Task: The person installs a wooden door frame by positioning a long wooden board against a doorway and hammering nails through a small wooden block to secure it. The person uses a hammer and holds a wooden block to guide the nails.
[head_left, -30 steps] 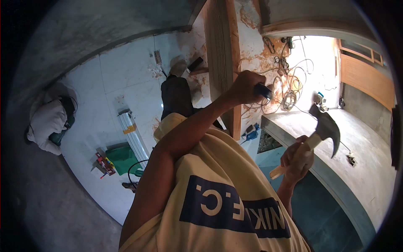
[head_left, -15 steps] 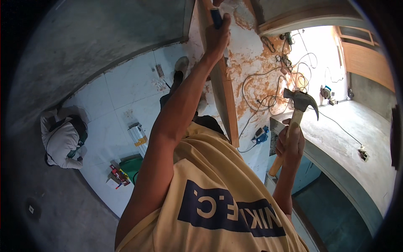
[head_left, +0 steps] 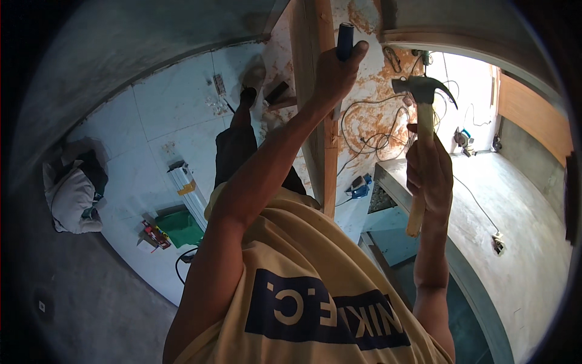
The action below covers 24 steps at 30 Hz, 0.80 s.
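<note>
One dark blue handle (head_left: 345,42) juts above the left hand (head_left: 334,74) gripping it (its lower end is hidden), while the right hand (head_left: 433,170) wraps a claw hammer (head_left: 425,121), its head clear above the fingers (head_left: 413,159). Whether the left hand touches the wooden frame (head_left: 330,161) is hard to tell. Light lettering (head_left: 333,312) marks dark panels (head_left: 260,312) on the yellow shirt (head_left: 303,246).

The left hand (head_left: 335,77) overlaps one wooden beam (head_left: 330,164) and the right hand (head_left: 439,173) is right of it, two in all; one blue handle (head_left: 345,41), one hammer (head_left: 425,112), one blue tool (head_left: 362,187) right of it; one green sheet (head_left: 185,228) left.
</note>
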### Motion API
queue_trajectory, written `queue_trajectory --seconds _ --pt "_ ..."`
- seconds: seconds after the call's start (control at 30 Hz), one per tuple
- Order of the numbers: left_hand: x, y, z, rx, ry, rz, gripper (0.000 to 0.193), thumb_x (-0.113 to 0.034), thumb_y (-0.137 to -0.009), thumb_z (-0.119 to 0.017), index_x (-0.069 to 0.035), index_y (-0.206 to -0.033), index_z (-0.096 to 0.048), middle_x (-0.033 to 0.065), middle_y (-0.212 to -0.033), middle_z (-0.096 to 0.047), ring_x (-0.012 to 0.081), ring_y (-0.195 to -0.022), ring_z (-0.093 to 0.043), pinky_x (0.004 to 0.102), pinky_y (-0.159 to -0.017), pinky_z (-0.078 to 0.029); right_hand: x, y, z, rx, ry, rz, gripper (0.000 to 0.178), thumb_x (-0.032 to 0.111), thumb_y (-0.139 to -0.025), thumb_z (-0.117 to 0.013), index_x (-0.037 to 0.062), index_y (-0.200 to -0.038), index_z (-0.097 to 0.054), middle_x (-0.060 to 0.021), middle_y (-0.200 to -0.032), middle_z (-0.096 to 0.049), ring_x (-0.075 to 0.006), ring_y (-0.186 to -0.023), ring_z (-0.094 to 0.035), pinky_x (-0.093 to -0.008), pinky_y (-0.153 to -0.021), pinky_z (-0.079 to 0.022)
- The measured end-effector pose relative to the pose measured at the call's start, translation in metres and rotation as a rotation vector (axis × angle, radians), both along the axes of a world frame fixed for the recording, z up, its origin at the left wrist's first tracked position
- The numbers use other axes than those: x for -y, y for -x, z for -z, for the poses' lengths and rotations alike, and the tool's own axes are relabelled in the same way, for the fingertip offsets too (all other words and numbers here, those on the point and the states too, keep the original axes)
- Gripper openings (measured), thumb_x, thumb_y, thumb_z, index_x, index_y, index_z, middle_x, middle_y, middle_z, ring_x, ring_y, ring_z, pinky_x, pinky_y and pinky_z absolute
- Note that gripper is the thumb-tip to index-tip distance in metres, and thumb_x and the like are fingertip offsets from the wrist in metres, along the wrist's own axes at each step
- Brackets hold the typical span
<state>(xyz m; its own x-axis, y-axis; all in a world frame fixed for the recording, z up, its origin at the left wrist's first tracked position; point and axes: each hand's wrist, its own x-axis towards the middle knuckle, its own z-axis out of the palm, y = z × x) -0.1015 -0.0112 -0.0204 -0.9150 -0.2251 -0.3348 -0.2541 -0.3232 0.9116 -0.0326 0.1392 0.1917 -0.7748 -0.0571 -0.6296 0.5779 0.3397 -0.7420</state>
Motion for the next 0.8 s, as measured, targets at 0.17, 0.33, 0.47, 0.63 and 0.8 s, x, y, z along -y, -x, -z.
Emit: queue_trajectory --seconds 0.17,0.33,0.47,0.63,0.8 --pt "0.004 -0.003 -0.018 0.029 -0.057 0.033 0.064 -0.062 -0.088 -0.063 -0.008 -0.057 -0.049 -0.0021 -0.048 -0.045 0.0094 -0.045 -0.047 0.0317 -0.044 -0.037 0.02 0.047 0.003 -0.074 -0.053 -0.105 0.048 0.041 -0.103 -0.047 0.001 -0.13 -0.05 0.0076 -0.064 -0.04 0.0008 -0.042 -0.034 -0.0168 -0.034 -0.029" --pt "0.003 -0.003 -0.018 -0.018 0.087 0.015 0.057 -0.054 -0.089 -0.065 -0.007 -0.059 -0.051 -0.002 -0.048 -0.047 0.0101 -0.044 -0.049 0.0316 -0.044 -0.038 0.042 0.09 -0.015 -0.201 -0.101 -0.356 0.042 0.031 -0.103 -0.045 0.0006 -0.131 -0.052 0.0041 -0.072 -0.046 0.0019 -0.046 -0.038 -0.0144 -0.034 -0.034" --pt "-0.003 -0.004 -0.028 -0.003 0.057 0.025 0.05 -0.042 -0.09 -0.066 -0.003 -0.061 -0.055 0.002 -0.049 -0.05 0.0121 -0.045 -0.05 0.0355 -0.046 -0.04 0.049 0.105 -0.021 -0.163 -0.206 -0.384 0.035 0.031 -0.102 -0.048 0.0036 -0.122 -0.056 0.0062 -0.069 -0.043 0.0022 -0.045 -0.035 -0.0152 -0.035 -0.027" --pt "0.017 -0.012 -0.013 0.077 0.056 -0.011 0.045 -0.036 -0.09 -0.066 0.0 -0.063 -0.058 0.0057 -0.049 -0.053 0.0152 -0.045 -0.052 0.0381 -0.048 -0.042 0.07 0.124 -0.016 -0.021 -0.207 -0.473 0.037 0.031 -0.102 -0.046 0.0034 -0.126 -0.055 0.0076 -0.068 -0.043 0.0017 -0.044 -0.031 -0.0172 -0.036 -0.026" --pt "-0.008 -0.01 -0.024 0.02 0.073 0.012 0.043 -0.035 -0.091 -0.065 0.0 -0.065 -0.058 0.0069 -0.05 -0.054 0.0171 -0.045 -0.053 0.0374 -0.049 -0.043 0.058 0.133 -0.022 0.124 -0.309 -0.569 0.036 0.032 -0.103 -0.046 0.0079 -0.128 -0.055 0.008 -0.07 -0.039 0.0026 -0.046 -0.029 -0.0152 -0.034 -0.027"
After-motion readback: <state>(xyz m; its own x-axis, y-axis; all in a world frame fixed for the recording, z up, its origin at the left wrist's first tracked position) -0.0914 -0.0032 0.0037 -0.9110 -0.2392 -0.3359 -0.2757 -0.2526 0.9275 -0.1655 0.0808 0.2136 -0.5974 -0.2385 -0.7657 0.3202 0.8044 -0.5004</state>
